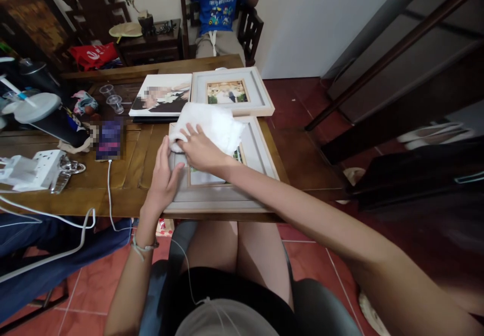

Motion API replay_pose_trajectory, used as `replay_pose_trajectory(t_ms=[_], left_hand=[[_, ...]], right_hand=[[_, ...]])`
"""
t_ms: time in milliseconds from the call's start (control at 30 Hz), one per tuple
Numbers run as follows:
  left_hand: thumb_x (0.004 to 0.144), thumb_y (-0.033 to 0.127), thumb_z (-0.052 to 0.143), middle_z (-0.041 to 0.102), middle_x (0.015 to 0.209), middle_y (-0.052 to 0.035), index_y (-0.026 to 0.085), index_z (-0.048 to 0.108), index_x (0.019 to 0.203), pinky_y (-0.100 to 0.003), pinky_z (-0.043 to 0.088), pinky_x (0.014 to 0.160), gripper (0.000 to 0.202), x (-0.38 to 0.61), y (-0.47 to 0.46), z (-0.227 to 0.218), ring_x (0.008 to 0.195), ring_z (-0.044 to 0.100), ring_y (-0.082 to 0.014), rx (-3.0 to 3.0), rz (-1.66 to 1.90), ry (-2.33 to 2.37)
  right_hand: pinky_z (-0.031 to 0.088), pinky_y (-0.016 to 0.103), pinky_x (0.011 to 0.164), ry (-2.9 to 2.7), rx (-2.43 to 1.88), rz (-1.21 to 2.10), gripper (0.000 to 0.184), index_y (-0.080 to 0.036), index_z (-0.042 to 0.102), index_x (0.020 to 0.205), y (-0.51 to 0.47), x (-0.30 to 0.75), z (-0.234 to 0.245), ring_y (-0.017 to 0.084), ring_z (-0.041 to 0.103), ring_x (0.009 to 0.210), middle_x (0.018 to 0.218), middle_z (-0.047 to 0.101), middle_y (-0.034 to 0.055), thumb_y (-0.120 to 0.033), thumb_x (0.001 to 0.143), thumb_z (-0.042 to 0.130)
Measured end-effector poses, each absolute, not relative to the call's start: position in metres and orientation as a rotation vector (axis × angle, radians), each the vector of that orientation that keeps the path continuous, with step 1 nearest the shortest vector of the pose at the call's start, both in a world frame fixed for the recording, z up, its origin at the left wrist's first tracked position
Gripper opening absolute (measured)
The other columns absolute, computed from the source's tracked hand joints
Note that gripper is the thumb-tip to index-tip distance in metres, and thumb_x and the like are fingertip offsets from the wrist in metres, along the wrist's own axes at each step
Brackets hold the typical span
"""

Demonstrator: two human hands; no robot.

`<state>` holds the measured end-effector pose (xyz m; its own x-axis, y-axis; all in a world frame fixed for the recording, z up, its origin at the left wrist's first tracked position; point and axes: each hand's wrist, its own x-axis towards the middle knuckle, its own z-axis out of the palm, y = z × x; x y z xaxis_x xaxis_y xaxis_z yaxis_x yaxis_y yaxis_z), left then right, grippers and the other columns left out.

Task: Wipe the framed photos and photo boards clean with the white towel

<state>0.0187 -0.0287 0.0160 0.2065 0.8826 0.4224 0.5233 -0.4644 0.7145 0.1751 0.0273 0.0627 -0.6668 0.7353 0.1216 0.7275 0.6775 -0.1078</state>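
A light wood picture frame [264, 150] with a wide pale mat and a small photo lies flat at the table's near edge. Over its upper left part is a bunched white cloth [217, 124]. My right hand [202, 149] presses down on this cloth with fingers bent into it, and its forearm crosses the frame from the right. At the frame's left side rests my left hand [162, 177], its fingers stretched along the outer edge and its thumb apart over the border. The cloth and my right hand hide much of the photo.
Behind lie another picture frame [260, 91] and a photo panel [166, 86]. To the left are a phone [109, 139] on a cable, a white power strip [45, 167], plastic cups [115, 103] and a large tumbler [56, 119]. A person in a blue shirt [219, 3] sits opposite.
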Motion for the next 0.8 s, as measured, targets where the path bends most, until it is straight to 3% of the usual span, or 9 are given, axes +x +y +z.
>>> replay_pose_trajectory(t_ms=[200,367,633,800], left_hand=[[0.098,0.060,0.028,0.027,0.160,-0.0121,0.023,0.024,0.154,-0.046,0.018,0.122,0.067,0.020,-0.035,0.014,0.147,0.027,-0.0275,1.957,1.213,1.254],[0.098,0.061,0.018,0.034,0.157,-0.0120,0.022,0.029,0.152,-0.046,0.021,0.121,0.067,0.022,-0.037,0.019,0.145,0.032,-0.0261,1.931,1.181,1.313],[0.101,0.050,0.027,0.043,0.151,-0.0141,0.016,0.046,0.141,-0.047,0.022,0.121,0.056,0.024,-0.035,0.021,0.147,0.026,-0.0255,2.065,0.984,1.478],[0.102,0.049,0.026,0.034,0.157,-0.0100,0.022,0.051,0.138,-0.047,0.021,0.122,0.051,0.023,-0.034,0.018,0.150,0.020,-0.0252,1.871,0.991,1.458]], right_hand=[[0.021,0.057,0.117,-2.914,-0.956,0.199,0.037,-0.009,0.064,0.119,-0.021,0.197,0.059,0.037,0.023,0.146,0.153,0.038,0.0202,-0.007,0.085,0.051],[0.022,0.057,0.117,-2.956,-0.779,0.446,0.030,-0.015,0.067,0.113,-0.071,0.212,0.070,0.034,0.028,0.145,0.150,0.044,0.0155,-0.014,0.085,0.057],[0.038,0.057,0.109,-2.828,-1.121,0.488,0.025,-0.009,0.071,0.097,-0.109,0.266,0.100,0.036,0.050,0.130,0.133,0.059,0.0247,-0.006,0.080,0.053],[0.038,0.056,0.110,-2.807,-1.073,0.490,0.029,-0.012,0.071,0.102,-0.103,0.240,0.093,0.035,0.047,0.133,0.136,0.056,0.0222,-0.007,0.079,0.055]])
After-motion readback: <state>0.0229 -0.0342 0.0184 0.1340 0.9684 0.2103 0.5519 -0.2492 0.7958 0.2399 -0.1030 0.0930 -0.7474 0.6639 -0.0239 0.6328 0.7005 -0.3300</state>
